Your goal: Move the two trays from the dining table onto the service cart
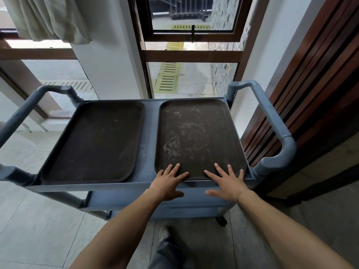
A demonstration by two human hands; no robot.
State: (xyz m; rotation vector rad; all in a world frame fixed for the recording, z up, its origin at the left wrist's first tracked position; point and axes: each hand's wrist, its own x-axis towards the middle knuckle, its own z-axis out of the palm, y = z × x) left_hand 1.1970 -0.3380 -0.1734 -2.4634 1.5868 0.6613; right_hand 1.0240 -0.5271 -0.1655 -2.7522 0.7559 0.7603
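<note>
Two dark brown trays lie side by side on the top shelf of a blue-grey service cart [149, 133]. The left tray [95, 140] lies flat with nothing on it. The right tray [196, 133] has pale smears on its surface. My left hand [168, 183] rests with spread fingers on the near edge of the right tray, thumb below the cart's rim. My right hand [227, 183] lies the same way on that tray's near right edge. Neither hand is closed around anything.
The cart has a handle on the left [25, 115] and on the right [272, 121]. Behind it are a window [192, 74] and a white pillar; a wooden slatted wall [310, 94] stands close on the right. My foot [165, 232] is on the tiled floor below.
</note>
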